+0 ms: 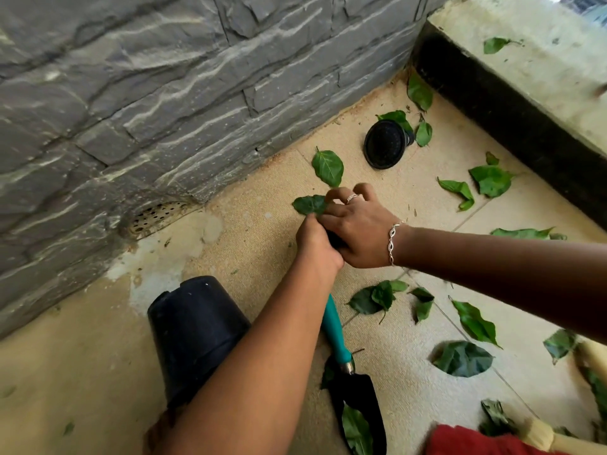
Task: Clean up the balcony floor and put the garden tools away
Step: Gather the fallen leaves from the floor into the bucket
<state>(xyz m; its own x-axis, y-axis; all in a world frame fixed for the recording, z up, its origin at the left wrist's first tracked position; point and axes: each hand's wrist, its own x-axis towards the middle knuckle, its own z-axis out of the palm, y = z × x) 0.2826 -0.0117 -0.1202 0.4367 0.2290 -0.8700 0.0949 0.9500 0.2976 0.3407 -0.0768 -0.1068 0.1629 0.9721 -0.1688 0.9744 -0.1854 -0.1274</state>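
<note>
With right grip (358, 231), pinches the edge of a leaf (308, 205) lying flat on the floor (249, 251), close to the base of the stone wall (164, 93). With left grip (317, 241), clenches round a dark wad (335, 240) pressed against the right palm. Cannot tell what the wad is. Probably leaves already gathered, kept in one fist so the other is free to pick.

Leaves trowel (335, 323) on the floor under the left forearm, teal handle toward the hands, blade nearer the body with a leaf on it. Not yet put away, likely parked within reach. Likewise black pot (193, 330), mouth down beside the trowel, and black perforated disc (384, 144) near the corner. Many loose leaves (463, 357) to the right, well apart from both hands. Judges cleanup far from done.

No brand, label or writing legible anywhere.
</note>
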